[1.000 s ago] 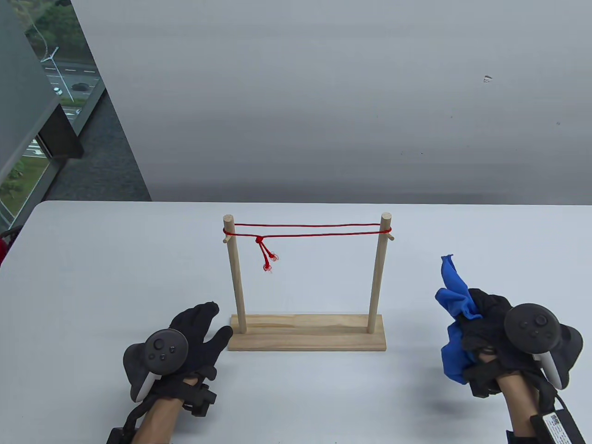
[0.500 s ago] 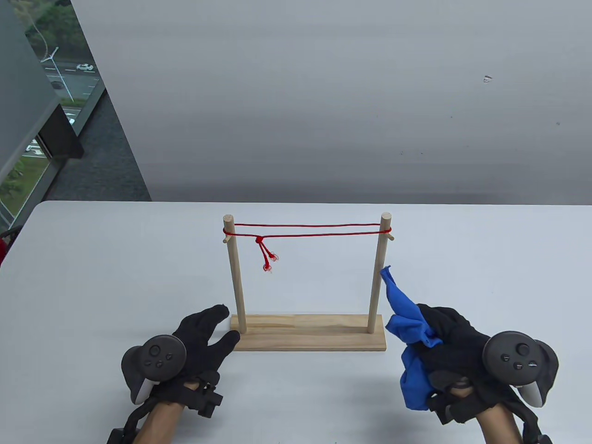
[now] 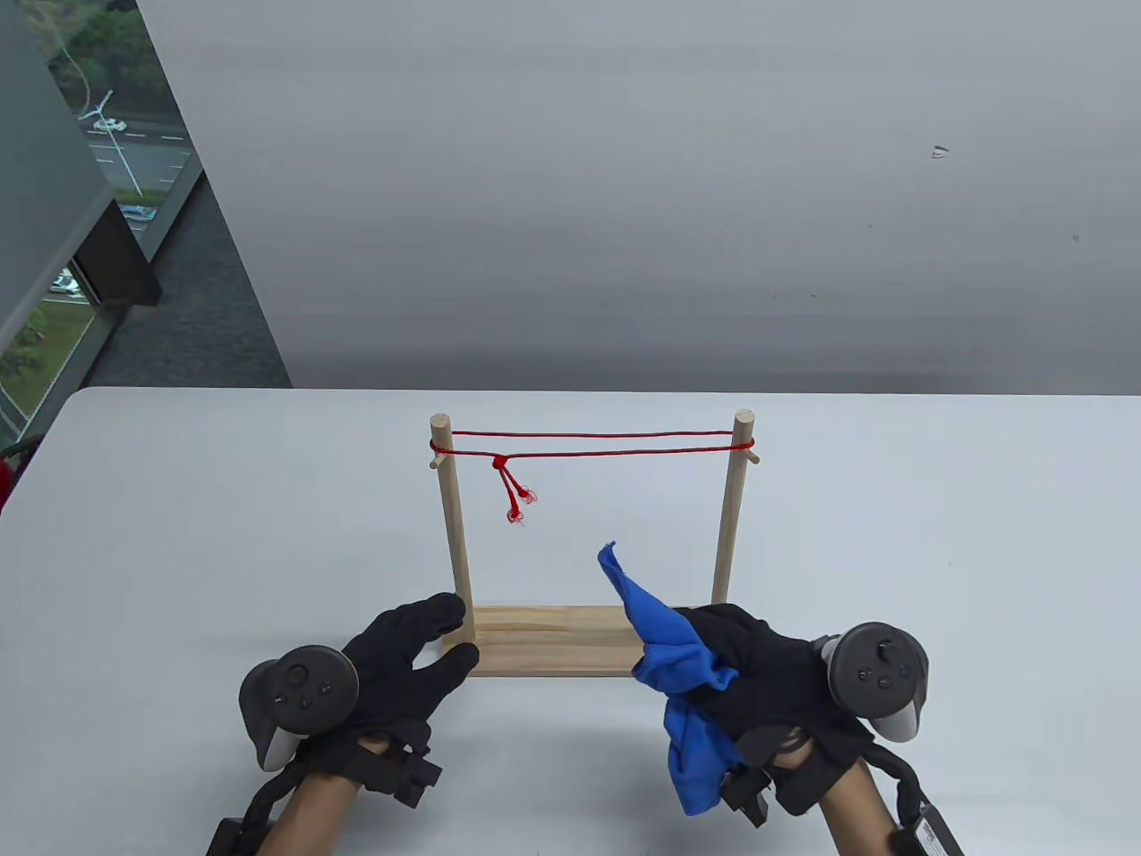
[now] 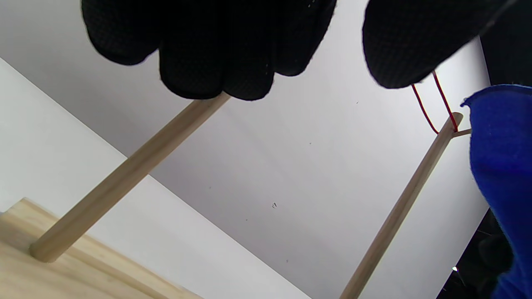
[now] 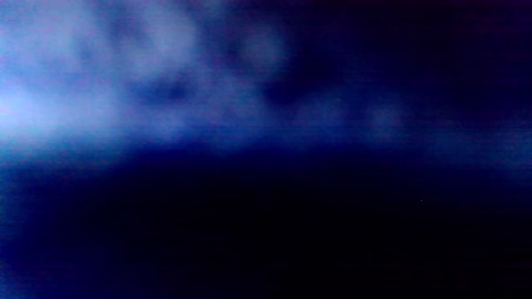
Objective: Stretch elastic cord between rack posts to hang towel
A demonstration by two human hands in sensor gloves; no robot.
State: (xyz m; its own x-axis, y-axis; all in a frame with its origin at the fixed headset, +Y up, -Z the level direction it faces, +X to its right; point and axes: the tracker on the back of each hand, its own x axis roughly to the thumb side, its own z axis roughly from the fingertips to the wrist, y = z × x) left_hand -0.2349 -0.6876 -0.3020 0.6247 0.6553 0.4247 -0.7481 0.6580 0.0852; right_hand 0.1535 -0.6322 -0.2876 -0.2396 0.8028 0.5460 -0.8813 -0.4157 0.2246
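Your right hand point(image 3: 767, 678) grips a bunched bright-blue cloth towel point(image 3: 677, 660), fingers closed around its middle; one pointed corner sticks up in front of the rack while the rest hangs down below your fist, off the white table point(image 3: 223, 535). In your right wrist view the lens is filled with blurred blue fabric point(image 5: 124, 83), so nothing else can be read there. The towel sits just in front of the right half of the pale wooden base plank point(image 3: 553, 637) of the rack, below the cord and not touching it. The thin red elastic cord point(image 3: 593, 443) runs as two strands between the left wooden post point(image 3: 453, 526) and the right wooden post point(image 3: 733, 517), looped near their tops, with a knot and two frayed tails point(image 3: 515, 495) hanging close to the left post. Your left hand point(image 3: 392, 669) is open, holding nothing, fingers spread; its fingertips reach the left end of the base by the foot of the left post. From your left wrist view the gloved fingers point(image 4: 216, 45) overlap the left post point(image 4: 124, 174), though you cannot tell whether they touch it, and the towel point(image 4: 503, 166) shows at the right edge beside the right post point(image 4: 407, 199).
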